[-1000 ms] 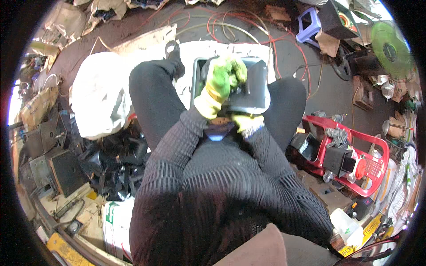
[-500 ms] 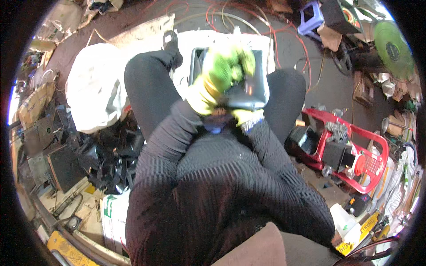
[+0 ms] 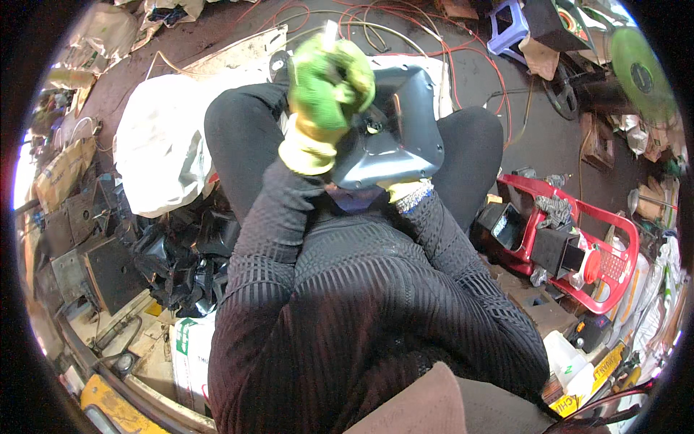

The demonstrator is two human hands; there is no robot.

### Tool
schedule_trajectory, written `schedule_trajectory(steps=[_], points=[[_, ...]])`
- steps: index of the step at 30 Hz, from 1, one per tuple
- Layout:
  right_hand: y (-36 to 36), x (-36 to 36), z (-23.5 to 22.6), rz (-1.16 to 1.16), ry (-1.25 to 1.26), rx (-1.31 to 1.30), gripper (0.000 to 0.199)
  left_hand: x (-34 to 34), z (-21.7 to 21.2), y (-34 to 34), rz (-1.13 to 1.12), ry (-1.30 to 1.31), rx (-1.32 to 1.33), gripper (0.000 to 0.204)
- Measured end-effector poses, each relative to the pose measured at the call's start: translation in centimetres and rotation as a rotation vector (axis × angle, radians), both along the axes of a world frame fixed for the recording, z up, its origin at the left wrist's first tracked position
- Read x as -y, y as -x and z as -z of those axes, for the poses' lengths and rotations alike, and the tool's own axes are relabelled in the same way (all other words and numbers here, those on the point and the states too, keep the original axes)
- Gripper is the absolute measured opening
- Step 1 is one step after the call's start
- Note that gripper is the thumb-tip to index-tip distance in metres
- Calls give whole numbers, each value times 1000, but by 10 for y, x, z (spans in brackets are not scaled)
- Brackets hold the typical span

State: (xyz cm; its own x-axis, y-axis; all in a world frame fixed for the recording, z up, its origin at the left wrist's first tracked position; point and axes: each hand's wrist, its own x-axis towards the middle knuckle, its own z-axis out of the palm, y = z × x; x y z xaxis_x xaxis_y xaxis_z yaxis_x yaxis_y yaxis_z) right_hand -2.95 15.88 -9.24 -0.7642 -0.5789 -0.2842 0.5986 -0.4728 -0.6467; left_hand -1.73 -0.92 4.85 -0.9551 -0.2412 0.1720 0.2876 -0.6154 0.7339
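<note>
A glossy dark square shell (image 3: 412, 130) with rounded corners and raised sides is held tilted over my lap. Small holes show along its rim, and a small dark opening is near its middle. My right hand (image 3: 402, 189), in a pale yellow glove, grips its near edge; the fingers are hidden under it. My left hand (image 3: 329, 94), in a green and yellow glove, is closed above the shell's left side and covers part of it. A short pale tip (image 3: 331, 30) sticks up beyond its fingers; the rest of what it holds is hidden.
A white sack (image 3: 159, 145) lies left of my legs, above a heap of black parts (image 3: 181, 253). To my right, a red plastic chair (image 3: 614, 267) on its side carries dark boxes. Red hoses (image 3: 463, 65) cross the floor ahead, near a blue stool (image 3: 508, 27) and a green fan (image 3: 640, 76).
My left hand has moved left and slightly up, away from the shell's middle, uncovering its centre. The shell looks more tilted, while my right hand stays at its near edge.
</note>
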Motion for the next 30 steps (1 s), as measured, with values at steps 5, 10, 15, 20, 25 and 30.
schedule_trajectory(steps=[5,10,15,20,25,30], points=[[1,-2,-2,-11,14,6,54,-8,14,0,-17,63,116,50],[2,-3,-1,-15,16,20,55,10,-14,-6,38,-33,-44,48],[-5,3,-1,-23,19,36,56,-3,-5,-13,-25,36,199,49],[0,13,7,-44,33,48,56,1,-11,-48,139,924,111,35],[-16,11,5,-95,127,22,57,-12,19,-66,126,1839,132,66],[-6,31,-2,-173,290,398,34,36,-20,-93,-231,1157,344,14]])
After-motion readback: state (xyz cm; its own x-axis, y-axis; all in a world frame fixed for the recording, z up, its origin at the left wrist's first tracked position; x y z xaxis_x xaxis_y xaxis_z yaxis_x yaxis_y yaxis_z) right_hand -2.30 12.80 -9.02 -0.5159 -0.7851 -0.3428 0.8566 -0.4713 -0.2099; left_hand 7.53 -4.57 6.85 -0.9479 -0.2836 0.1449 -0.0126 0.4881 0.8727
